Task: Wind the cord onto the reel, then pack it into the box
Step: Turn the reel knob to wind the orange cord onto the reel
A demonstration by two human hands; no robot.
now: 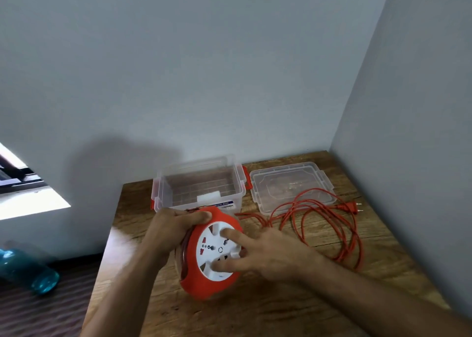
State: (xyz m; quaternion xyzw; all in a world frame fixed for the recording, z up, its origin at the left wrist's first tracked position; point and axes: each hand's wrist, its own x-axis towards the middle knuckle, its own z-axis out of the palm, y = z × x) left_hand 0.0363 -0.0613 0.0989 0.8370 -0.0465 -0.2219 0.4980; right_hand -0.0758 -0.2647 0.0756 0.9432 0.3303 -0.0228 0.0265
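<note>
Both hands on the round red plastic cord reel (pixel 212 253) w/ white socket face, tilted over the wooden desk (pixel 255 308).

Left hand (pixel 171 230) is wrapped round the reel's upper-left rim, thumb over the red edge; right hand (pixel 265 255) is spread, fingers splayed, fingertips pressed on the white face, not gripping anything. A few turns of cord show in the reel's groove. Most of the orange cord (pixel 321 224) lies in loose loops on the desk to the right, its plug (pixel 351 206) beside the clear flat lid (pixel 291 186). Behind the reel: clear plastic box w/ red latches (pixel 199 183), open, near the wall.
</note>
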